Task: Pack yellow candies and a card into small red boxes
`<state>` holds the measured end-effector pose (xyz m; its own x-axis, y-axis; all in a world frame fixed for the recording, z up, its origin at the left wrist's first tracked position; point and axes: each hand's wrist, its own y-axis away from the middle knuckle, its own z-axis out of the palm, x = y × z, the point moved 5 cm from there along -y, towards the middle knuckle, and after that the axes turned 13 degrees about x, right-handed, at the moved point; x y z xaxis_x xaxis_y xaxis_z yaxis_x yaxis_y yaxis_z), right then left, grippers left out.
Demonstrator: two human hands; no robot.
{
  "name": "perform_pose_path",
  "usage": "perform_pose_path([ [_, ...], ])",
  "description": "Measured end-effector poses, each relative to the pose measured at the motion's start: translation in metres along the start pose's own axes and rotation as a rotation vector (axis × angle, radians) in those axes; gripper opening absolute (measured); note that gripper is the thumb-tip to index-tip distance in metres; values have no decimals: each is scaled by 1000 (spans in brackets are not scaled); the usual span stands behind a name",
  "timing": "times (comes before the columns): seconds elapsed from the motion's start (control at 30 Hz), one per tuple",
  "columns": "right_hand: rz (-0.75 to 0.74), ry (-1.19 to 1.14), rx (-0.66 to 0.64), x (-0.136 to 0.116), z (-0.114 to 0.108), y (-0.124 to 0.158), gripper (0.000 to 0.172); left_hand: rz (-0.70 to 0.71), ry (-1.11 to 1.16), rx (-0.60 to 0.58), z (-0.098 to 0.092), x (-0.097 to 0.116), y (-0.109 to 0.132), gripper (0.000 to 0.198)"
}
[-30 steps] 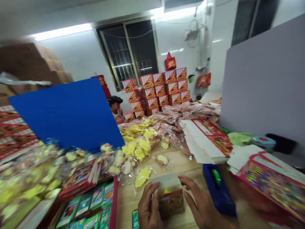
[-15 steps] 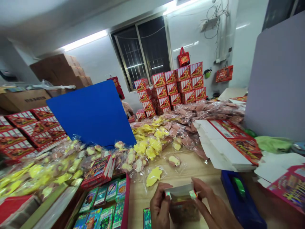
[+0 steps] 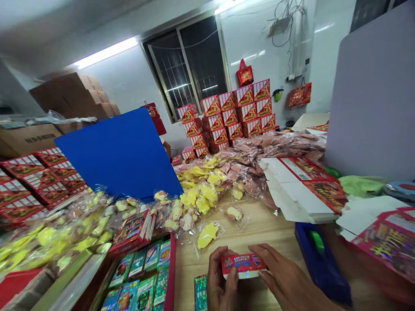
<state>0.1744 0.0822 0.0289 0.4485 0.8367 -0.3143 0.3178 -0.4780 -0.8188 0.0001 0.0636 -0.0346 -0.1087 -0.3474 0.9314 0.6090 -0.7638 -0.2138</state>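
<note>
Low in the middle, a small red printed box point(image 3: 244, 264) with a pale lower edge is held in front of me. My left hand point(image 3: 220, 276) is closed round its left end, with the thumb across the front. At the right end, my right hand point(image 3: 275, 270) grips the box with its fingers on the top corner and side. A green shiny card pack point(image 3: 200, 293) lies just left of my left hand. Beyond the hands is a yellow star-like piece in a clear bag point(image 3: 208, 235).
A red-rimmed tray point(image 3: 171, 268) of card packs stands at left. Bagged yellow pieces point(image 3: 207, 194) and pink pieces point(image 3: 253, 151) are heaped behind. At right are a blue tape dispenser point(image 3: 324, 268) and flat printed cartons point(image 3: 301, 190). A blue board point(image 3: 119, 155) rises at left.
The box's open top with raised flaps has become a closed red printed face turned towards me. My right hand has moved in over its right end. The view has shifted slightly.
</note>
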Motion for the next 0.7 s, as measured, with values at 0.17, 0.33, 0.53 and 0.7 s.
perform_pose_path([
  [0.17, 69, 29, -244, -6, 5, -4, 21, 57, -106, -60, -11, -4, -10, 44],
  [0.33, 89, 149, -340, -10, 1, -12, 11, 331, -171, -250, -11, 5, -26, 20],
  [0.53, -27, 208, -330, -10, -1, -1, 23, 492, -153, -430, -4, 28, -29, 15],
  [0.7, -69, 237, -401, -11, -2, 2, 27, 735, -370, -569, 0, 50, -31, 18],
])
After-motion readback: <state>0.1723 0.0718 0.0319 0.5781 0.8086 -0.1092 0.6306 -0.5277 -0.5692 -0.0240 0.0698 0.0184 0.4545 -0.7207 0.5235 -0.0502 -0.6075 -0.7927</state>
